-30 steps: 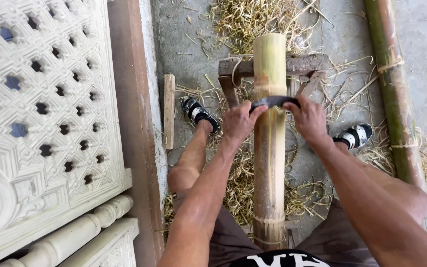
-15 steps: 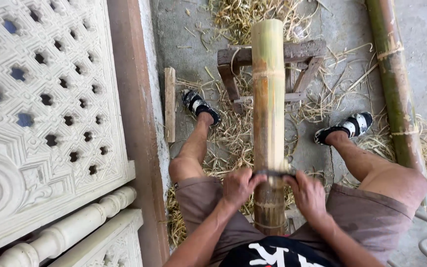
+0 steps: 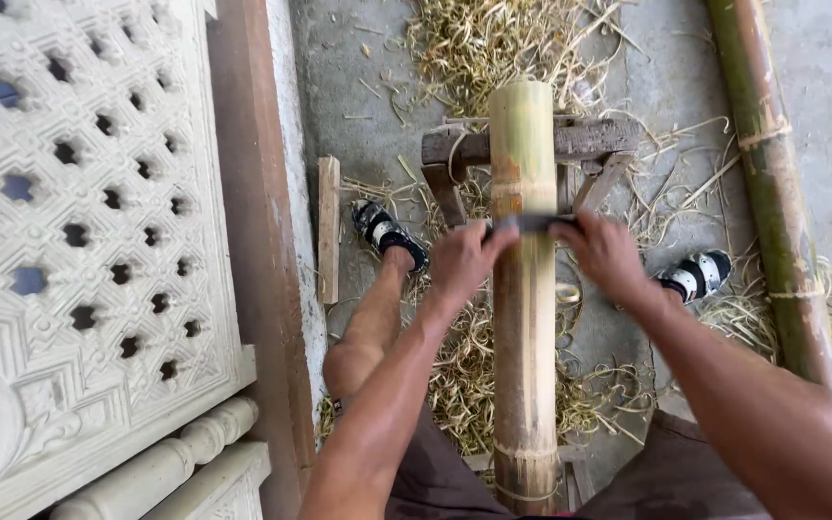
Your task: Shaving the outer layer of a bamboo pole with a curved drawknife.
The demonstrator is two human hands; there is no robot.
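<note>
Work in hand: a bamboo pole [image 3: 524,289] is being scraped with a two-handled blade [image 3: 532,222] laid across it, centre of the frame.
Left hand [image 3: 462,260]: clenched around the blade's left end.
Right hand [image 3: 606,255]: clenched around the blade's right end.
Pole position: propped lengthwise between the legs, its far end resting on a wooden trestle [image 3: 585,143] at upper centre.
Done: pale yellow, skinned surface is seen along most of the pole; heaps of shavings [image 3: 464,376] are scattered on the concrete floor.
Left: a browner band just above the blade appears unscraped.
Surroundings: a second, green bamboo pole [image 3: 772,183] lies at the right; a carved lattice panel [image 3: 79,221] fills the left.
</note>
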